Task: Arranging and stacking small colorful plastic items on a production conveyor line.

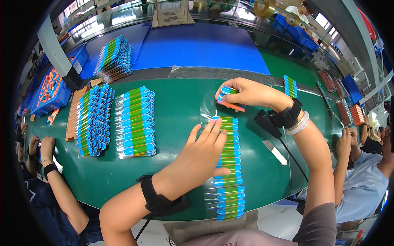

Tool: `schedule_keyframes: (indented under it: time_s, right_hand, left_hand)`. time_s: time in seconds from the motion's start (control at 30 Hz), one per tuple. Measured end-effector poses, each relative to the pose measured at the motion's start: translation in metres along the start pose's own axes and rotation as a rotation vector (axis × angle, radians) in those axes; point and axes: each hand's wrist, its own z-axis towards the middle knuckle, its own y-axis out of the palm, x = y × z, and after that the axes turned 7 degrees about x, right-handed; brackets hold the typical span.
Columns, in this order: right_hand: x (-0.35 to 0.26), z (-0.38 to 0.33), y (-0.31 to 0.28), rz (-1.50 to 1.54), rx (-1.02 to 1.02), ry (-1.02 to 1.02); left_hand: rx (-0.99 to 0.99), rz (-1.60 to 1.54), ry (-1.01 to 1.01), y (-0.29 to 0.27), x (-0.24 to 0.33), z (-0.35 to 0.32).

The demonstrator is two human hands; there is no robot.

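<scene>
A column of flat, round-ended blue-and-green strips [230,193] in clear plastic runs down the green table toward me. My left hand [201,145] lies over the upper part of this column, fingers stretched out and fingertips resting near its far end. Just beyond that end, my right hand [250,94] is closed on a few loose strips [228,91] of the same kind. An orange side shows under my right fingers. A clear plastic film [208,100] lies beside my right hand. How many strips my right hand holds is partly hidden by the fingers.
Stacks of packed strips [136,123] stand at the left, and another pile [115,57] farther back. A blue bin [51,92] holds orange pieces. A blade with a white handle [276,153] lies at right. Other people work on both sides; a cable trails from my right wrist.
</scene>
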Motion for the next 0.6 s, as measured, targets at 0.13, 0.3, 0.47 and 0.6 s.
schedule_keyframes:
  time_s: [0.13,0.3,0.47,0.6]
  right_hand:
    - [-0.003,-0.003,0.008,-0.111,0.037,-0.078]
    - [-0.007,-0.001,0.014,-0.225,0.125,-0.23]
    - [0.004,0.005,0.015,-0.222,0.134,-0.287]
    - [0.0,0.003,0.016,-0.303,0.133,-0.241]
  left_hand:
    - [0.048,0.018,0.003,0.005,-0.001,-0.001]
    - [0.093,0.028,0.028,0.004,-0.003,0.0]
    - [0.044,0.01,0.014,0.001,-0.004,0.003]
    - [0.032,0.014,0.013,0.0,-0.004,0.004]
